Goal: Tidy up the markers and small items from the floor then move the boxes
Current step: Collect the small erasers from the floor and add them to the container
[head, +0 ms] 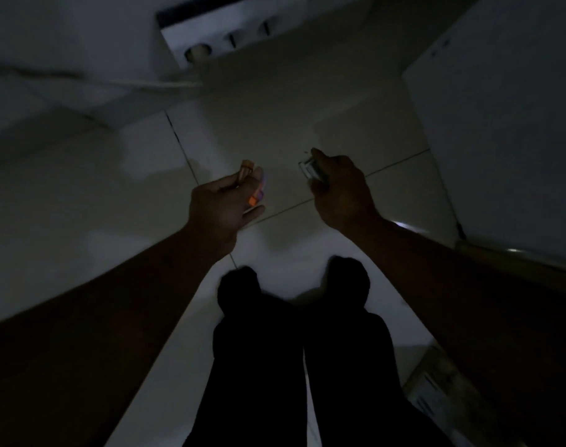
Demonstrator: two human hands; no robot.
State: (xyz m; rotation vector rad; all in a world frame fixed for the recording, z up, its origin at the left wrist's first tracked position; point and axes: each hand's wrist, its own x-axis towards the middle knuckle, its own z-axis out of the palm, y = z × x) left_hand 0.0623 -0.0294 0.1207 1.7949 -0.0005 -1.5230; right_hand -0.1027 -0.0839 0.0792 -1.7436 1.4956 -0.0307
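We're gripping a bunch of markers in our left hand, curled tight round them, long axis pointing fwd. Our right hand is clutching a small clear case just right of them, not touching; prob. the markers are going across into it.

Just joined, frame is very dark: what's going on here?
A person stands over a pale tiled floor. Their left hand grips a small bundle of markers with orange and purple ends. Their right hand holds a small clear rectangular item, too dark to identify. Both hands are raised above the floor. A white box with round holes sits further ahead, untouched.
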